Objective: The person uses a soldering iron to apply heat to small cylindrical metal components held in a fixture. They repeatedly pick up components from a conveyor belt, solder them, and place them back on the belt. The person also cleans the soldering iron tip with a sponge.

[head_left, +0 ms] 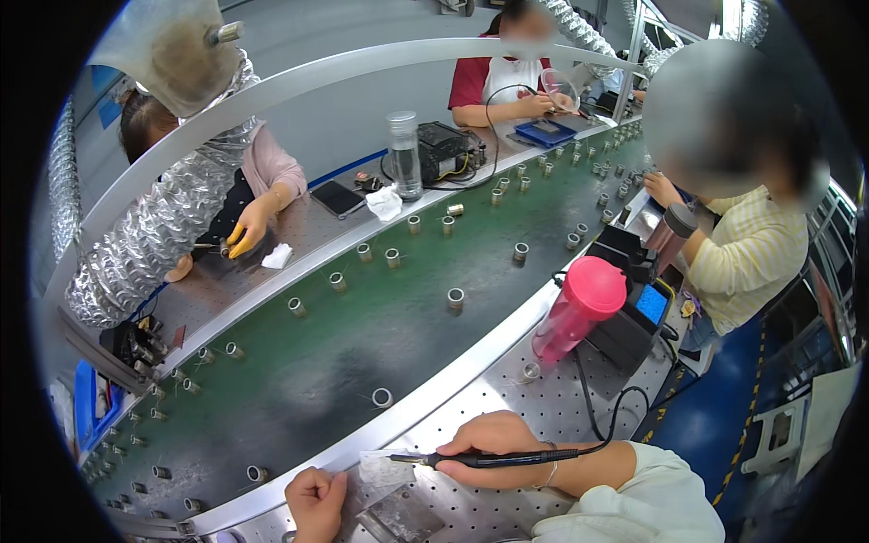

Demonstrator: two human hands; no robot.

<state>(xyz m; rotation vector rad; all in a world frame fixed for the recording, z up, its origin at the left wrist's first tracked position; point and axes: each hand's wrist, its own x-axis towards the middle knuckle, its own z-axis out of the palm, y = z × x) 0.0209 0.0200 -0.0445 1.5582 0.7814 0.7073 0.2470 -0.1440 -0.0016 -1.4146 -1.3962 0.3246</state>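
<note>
My right hand [493,443] grips a black soldering iron [507,459] like a pen, its metal tip pointing left. Under the tip lies a white tissue or pad [387,471] at the edge of the perforated metal bench. My left hand [317,500] is closed with its fingers curled in, just left of the pad; whether it holds anything is hidden. A grey metal block or plate [398,518] sits between my hands, partly cut off below. The nearest small metal cylinder [383,398] stands on the green belt beyond my hands.
The green belt [416,335] carries several metal cylinders. To my right stand a pink bottle [579,308], a black soldering station with a blue sponge [652,303], and the iron's cable [625,398]. A silver duct [163,235] hangs at left. Several co-workers sit around the belt.
</note>
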